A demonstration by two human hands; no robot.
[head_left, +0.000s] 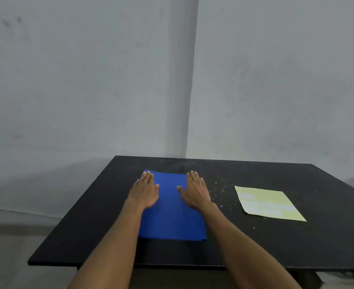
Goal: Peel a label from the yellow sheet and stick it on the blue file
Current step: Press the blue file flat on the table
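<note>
Both our palms lie flat, fingers spread, grasping nothing: left hand (pixel 144 191) and right hand (pixel 195 191) press the blue file (pixel 170 217); yellow sheet (pixel 269 203) at three o'clock.

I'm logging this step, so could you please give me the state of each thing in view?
blue file: closed, flat on the table, no label visible.
yellow sheet: flat, untouched, right of the file.
left hand: open, palm down on the file.
right hand: open, palm down on the file.

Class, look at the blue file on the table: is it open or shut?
Shut. The blue file lies flat as one closed rectangle on the table, both hands pressing it; no inside pages show.
</note>
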